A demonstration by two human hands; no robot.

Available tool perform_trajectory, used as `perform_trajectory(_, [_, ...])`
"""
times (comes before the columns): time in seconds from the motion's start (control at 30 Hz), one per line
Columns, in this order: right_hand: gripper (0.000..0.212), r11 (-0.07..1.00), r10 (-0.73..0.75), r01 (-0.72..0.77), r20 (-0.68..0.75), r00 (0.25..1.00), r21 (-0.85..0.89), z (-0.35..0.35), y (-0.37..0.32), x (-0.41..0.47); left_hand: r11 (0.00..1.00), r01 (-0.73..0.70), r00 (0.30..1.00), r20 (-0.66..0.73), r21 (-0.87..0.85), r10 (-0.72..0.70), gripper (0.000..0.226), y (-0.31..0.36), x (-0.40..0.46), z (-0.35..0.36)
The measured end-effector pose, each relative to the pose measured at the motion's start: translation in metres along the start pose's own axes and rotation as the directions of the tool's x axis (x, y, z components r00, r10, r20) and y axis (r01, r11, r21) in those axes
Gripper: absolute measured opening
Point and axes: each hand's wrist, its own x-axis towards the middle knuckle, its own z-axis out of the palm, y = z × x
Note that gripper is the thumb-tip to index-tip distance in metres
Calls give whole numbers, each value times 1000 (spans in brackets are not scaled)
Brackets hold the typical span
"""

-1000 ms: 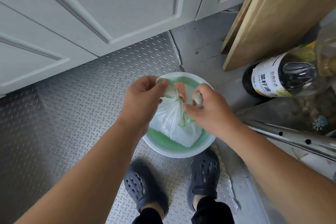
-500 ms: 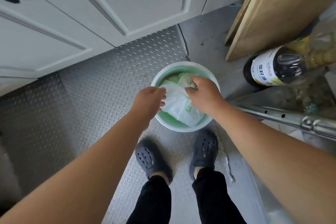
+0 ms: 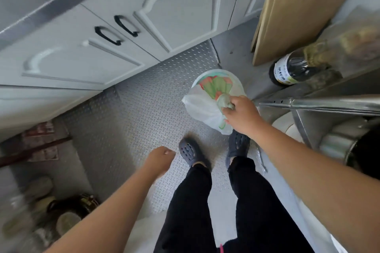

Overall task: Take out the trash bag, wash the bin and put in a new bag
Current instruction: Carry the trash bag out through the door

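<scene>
Left hand (image 3: 162, 157) nearest, at 7 o'clock from the bin, fingers loosely curled, holding nothing, well apart from the work. Right hand (image 3: 239, 115) the working grip, fingers pinched round the knotted neck of the trash bag (image 3: 200, 108). Bag hanging below the grip toward 9 o'clock, overlapping the bin (image 3: 236, 81) rim. Bin bottom hidden; whether bag fully clear of bin, cannot tell. Surroundings blurred.

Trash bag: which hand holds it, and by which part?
The right hand grips the trash bag by its knotted top; the left hand holds nothing.
</scene>
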Motion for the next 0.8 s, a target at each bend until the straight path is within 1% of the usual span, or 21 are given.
perform_trajectory(0.03, [17, 1000, 17, -17, 10, 1000, -9, -6, -3, -18, 1000, 5, 1000, -9, 2, -5, 27, -3, -22, -5])
perform_trajectory(0.1, [16, 998, 52, -51, 13, 999, -38, -21, -12, -61, 1000, 1, 1000, -18, 7, 0, 28, -5, -67, -14])
perform_trajectory(0.2, [37, 996, 83, -83, -10, 997, -31, -43, -24, -121, 999, -41, 999, -24, 28, 42, 20, -2, -124, -24])
perform_trajectory(0.23, [41, 996, 86, -86, -10, 996, -30, -49, -27, -139, 998, -52, 998, -24, 27, 53, 22, 0, -141, -27])
perform_trajectory(0.3, [47, 992, 111, -112, -26, 993, -54, -61, -32, -175, 996, -79, 997, -13, 33, 79, 28, 3, -168, -32])
perform_trajectory(0.37, [48, 987, 148, -150, -36, 988, -63, -67, -34, -206, 989, -133, 991, 23, 63, 132, 28, 6, -187, -38])
perform_trajectory(0.43, [41, 978, 206, -206, -22, 978, -24, -69, -32, -232, 977, -183, 982, 64, 112, 177, 26, 8, -199, -42])
perform_trajectory(0.5, [42, 968, 251, -251, -27, 967, 11, -65, -27, -257, 958, -222, 973, 101, 182, 206, 28, 6, -205, -48])
perform_trajectory(0.6, [48, 944, 321, -309, -113, 940, 115, -48, -17, -292, 927, -236, 969, 143, 293, 201, 31, -4, -204, -61])
perform_trajectory(0.73, [54, 889, 452, -412, -233, 861, 200, -12, -3, -334, 873, -258, 962, 189, 414, 195, 24, -26, -197, -84])
perform_trajectory(0.8, [57, 849, 515, -445, -262, 816, 285, 7, 3, -355, 886, -232, 961, 234, 401, 145, 19, -31, -193, -97])
